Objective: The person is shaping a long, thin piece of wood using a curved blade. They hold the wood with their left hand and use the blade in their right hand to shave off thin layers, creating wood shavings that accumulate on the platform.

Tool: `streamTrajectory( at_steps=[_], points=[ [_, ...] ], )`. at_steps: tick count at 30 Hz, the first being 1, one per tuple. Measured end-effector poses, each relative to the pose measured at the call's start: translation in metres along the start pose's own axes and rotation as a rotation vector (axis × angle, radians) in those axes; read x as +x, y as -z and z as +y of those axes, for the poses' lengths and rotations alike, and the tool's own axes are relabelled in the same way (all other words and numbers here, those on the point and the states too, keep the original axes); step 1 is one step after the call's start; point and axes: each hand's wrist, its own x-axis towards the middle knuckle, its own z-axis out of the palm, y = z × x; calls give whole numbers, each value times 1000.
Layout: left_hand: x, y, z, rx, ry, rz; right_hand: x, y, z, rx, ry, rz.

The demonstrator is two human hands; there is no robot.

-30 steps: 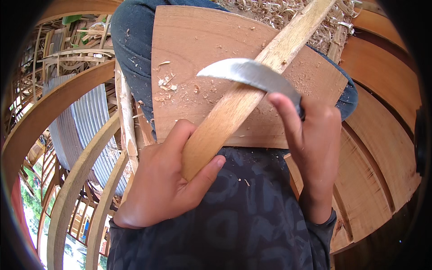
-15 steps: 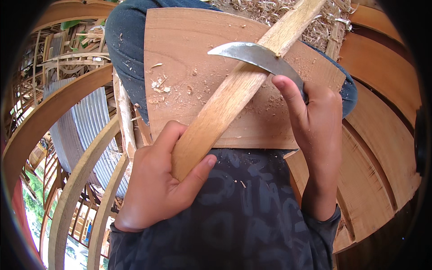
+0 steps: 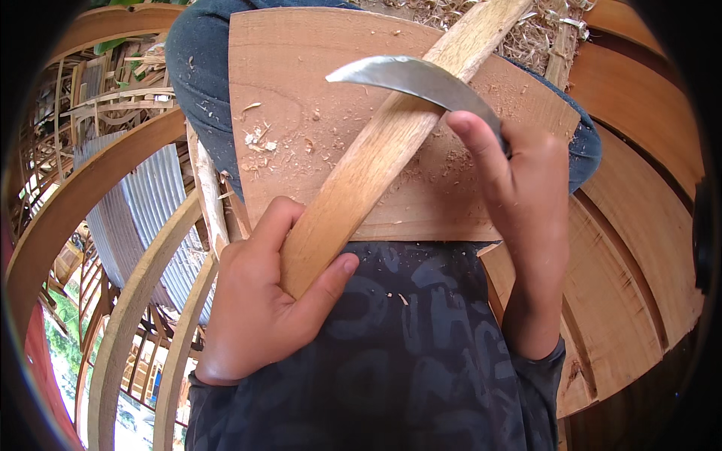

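Note:
My left hand [image 3: 263, 301] wraps round the near end of a flat strip of wood [image 3: 380, 146], which slants away to the upper right. In my right hand [image 3: 523, 180] is a curved, sickle-shaped knife [image 3: 421, 81], its handle hidden in the closed fingers. The blade crosses over the strip, tip toward the left; I cannot tell whether it touches the wood. Under both lies a broad wooden board [image 3: 301, 113] across my lap, strewn with fine shavings and crumbs of wood.
Curved wooden ribs [image 3: 139, 301] rise on the left, with a corrugated metal sheet [image 3: 158, 210] beyond them. Planks [image 3: 617, 278] curve along the right side. A heap of curled shavings [image 3: 519, 52] lies past the board. My bent knees [image 3: 199, 90] flank it.
The knife has shifted slightly left and toward the upper part of the picture. The strip, the board and my hands sit a little further left in the view.

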Motion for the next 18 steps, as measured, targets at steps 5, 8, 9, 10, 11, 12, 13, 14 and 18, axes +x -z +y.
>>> streamTrajectory(
  at_steps=[5, 8, 9, 10, 11, 12, 13, 14, 18],
  points=[
    [2, 5, 4, 37, 18, -61, 1, 10, 4, -10, -121, -44],
    [6, 2, 1, 34, -22, -48, -21, 1, -16, -42, 176, -60],
    [5, 1, 0, 22, -32, -25, -21, 2, -16, -62, 223, -56],
    [2, 0, 1, 6, -8, -22, -9, 6, -7, -34, 83, -77],
    [0, -1, 2, -10, 17, -19, 5, 11, 3, -7, -56, -98],
    [0, 0, 4, -12, 36, -26, 6, 11, 4, 78, -85, -125],
    [1, 1, 5, 15, 20, -27, 5, 11, 2, 50, -82, -93],
    [3, 3, 5, 42, 5, -28, 2, 11, -1, 22, -78, -62],
    [2, 2, 2, 22, -42, -16, -21, 4, -18, -100, 178, -17]
  ],
)
